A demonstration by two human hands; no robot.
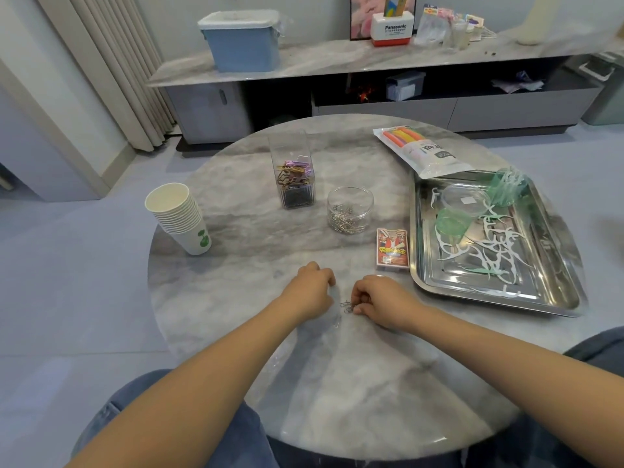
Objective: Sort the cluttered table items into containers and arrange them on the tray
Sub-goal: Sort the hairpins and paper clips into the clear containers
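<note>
While both forearms reach over the near rim of the round marble table (236,383), the two hands sit knuckles-up close together; left hand (309,290) has fingers curled under, and whether it holds anything cannot be told; right hand (381,300) has fingers curled, thumb and fingertips pinching at a small cluster of loose paper clips (346,305) lying on the table between the hands, touching the right fingertips; one further single clip (337,321) lies on the table just nearer than that cluster, apart from both hands.

Landmark: steel tray (435,282), on the table's right side.
- One card box (392,252), red-printed, lying flat just left of the tray's near-left corner, beyond the right hand.
- One round clear jar (350,209), left of the tray, open-topped, silver clips in its bottom.
- One tall square clear container (295,170), further left of the tray and beyond the jar; coloured clips over dark ones inside.
- One stack of paper cups (180,219), far left of the tray, leaning near the table's left edge; count within the stack uncertain.
- Inside the tray: many white and a few green floss picks (489,251), too tangled to count; two green cups (452,222) and one clear lid (466,201) toward its far end.
- One bag of markers (420,152), overlapping the tray's far-left corner.
</note>
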